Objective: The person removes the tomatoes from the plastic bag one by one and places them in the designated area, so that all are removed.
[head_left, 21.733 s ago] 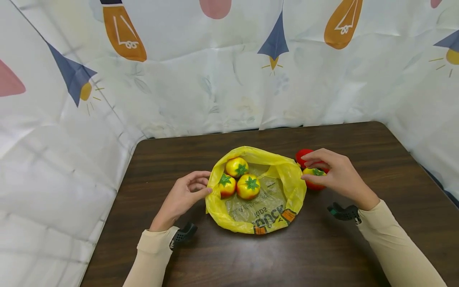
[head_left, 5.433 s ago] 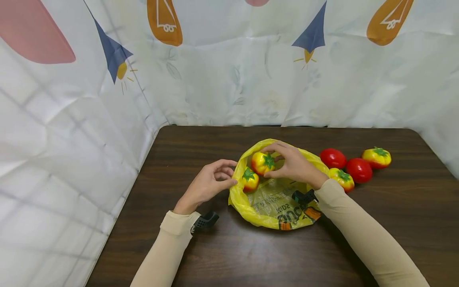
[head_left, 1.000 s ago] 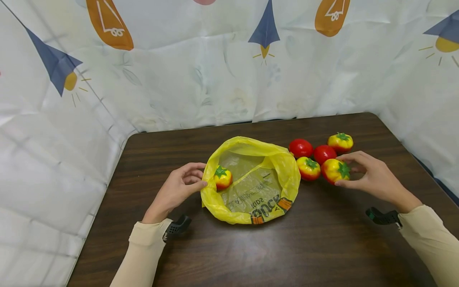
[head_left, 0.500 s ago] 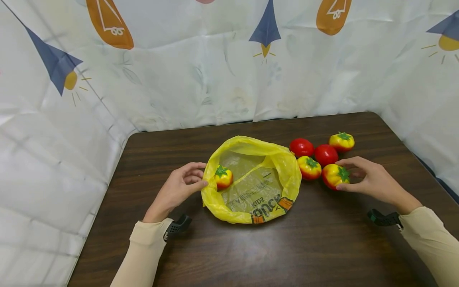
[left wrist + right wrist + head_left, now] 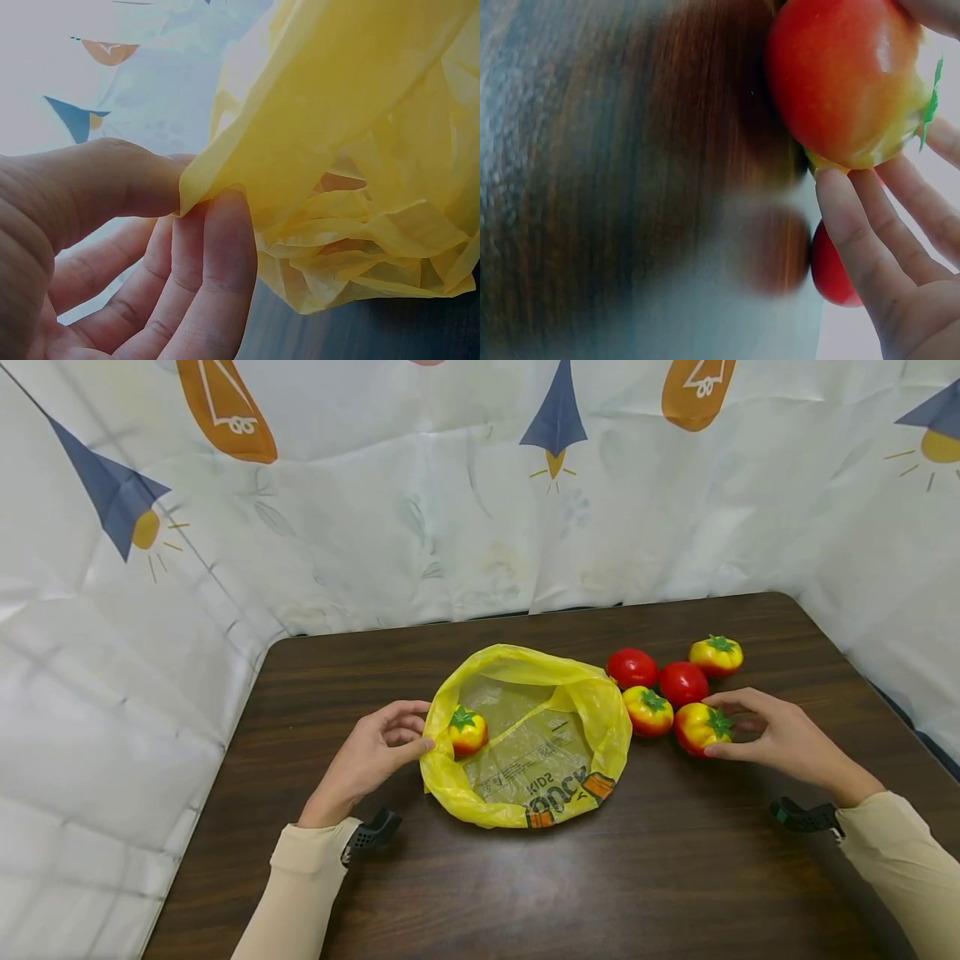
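My left hand (image 5: 372, 758) pinches the left rim of a yellow plastic bag (image 5: 600, 718), whose mouth is held wide. In the left wrist view the thumb and fingertips squeeze the bag's edge. Inside the bag, against its left wall, lies a yellow-red toy tomato (image 5: 468, 732) with a green leafy top. My right hand (image 5: 783, 739) grips another yellow-red tomato (image 5: 696, 728) at the right of the table. Its thumb and fingers lie on opposite sides of that tomato (image 5: 847, 82) in the right wrist view, low over the wood.
Beside the held tomato sit two red tomatoes (image 5: 632, 668) and another yellow-red tomato (image 5: 647, 711). A further yellow-red tomato (image 5: 716, 657) lies behind them. The dark wooden table (image 5: 525, 893) ends at a printed white curtain (image 5: 420, 543).
Earlier the bag held three tomatoes; now one is inside. My right hand has carried a tomato from the bag to the group and lowered it slightly. My left hand keeps its pinch.
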The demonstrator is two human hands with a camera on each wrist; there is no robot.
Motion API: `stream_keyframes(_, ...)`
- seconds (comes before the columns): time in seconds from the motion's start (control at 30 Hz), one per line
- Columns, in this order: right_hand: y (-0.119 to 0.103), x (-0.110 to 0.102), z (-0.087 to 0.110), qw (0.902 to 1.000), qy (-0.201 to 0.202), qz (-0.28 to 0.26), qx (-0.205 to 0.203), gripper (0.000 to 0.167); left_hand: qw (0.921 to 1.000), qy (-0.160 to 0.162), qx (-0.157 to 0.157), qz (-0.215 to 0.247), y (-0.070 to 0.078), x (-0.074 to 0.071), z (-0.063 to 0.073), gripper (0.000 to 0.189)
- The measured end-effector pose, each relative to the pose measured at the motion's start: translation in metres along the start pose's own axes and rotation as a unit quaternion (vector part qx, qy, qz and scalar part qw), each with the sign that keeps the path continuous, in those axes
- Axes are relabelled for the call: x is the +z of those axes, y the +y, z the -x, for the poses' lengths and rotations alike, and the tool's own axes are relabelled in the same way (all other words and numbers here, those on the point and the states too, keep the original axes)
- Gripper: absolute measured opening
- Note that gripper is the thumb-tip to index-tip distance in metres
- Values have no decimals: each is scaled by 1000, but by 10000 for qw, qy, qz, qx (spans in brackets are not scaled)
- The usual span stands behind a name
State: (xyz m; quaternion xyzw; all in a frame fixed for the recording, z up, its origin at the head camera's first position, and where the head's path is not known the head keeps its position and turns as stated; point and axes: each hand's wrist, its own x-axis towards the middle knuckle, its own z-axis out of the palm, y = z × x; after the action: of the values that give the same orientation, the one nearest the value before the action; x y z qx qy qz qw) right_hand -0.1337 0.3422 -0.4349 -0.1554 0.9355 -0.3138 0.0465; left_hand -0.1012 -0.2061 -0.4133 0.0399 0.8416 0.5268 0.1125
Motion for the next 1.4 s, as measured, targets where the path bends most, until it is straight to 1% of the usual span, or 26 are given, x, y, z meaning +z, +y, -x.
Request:
stream_keyframes(0.13,-1,-1,-1,10000,4,-20,-77,63,10000,40,-18,-4,0,-2,3,51)
stream_keyframes(0.23,-4,-3,-2,9998,79,-31,-152,63,10000,69,-27,0,0,-4,5,51)
stream_keyframes(0.43,-11,-9,-5,9992,372,-169,-53,64,9999,105,-39,7,-1,-8,8,51)
stream_keyframes(0.5,-14,-11,-6,9985,488,-215,-78,64,9999,110,-22,14,-2,-9,9,51)
stream_keyframes(0.7,-27,-14,-13,9960,714,-327,-422,60,10000,64,35,54,-2,-10,10,51)
stream_keyframes(0.8,-37,-13,-18,9938,761,-481,-655,60,9999,37,36,95,-2,-10,10,51)
stream_keyframes(0.93,-52,-7,-29,9892,812,-591,-1066,61,9999,19,17,146,-1,-9,9,52)
stream_keyframes(1.03,-63,-3,-38,9869,799,-601,-1264,60,9998,7,28,171,-1,-8,8,52)
stream_keyframes(1.17,-76,1,-47,9861,739,-676,-1327,59,9997,-22,70,240,1,-5,6,51)
stream_keyframes(1.27,-85,4,-53,9842,733,-703,-1450,60,9996,-50,55,289,3,-2,5,51)
stream_keyframes(1.4,-97,8,-62,9792,651,-825,-1738,61,9996,-54,29,290,5,2,3,50)
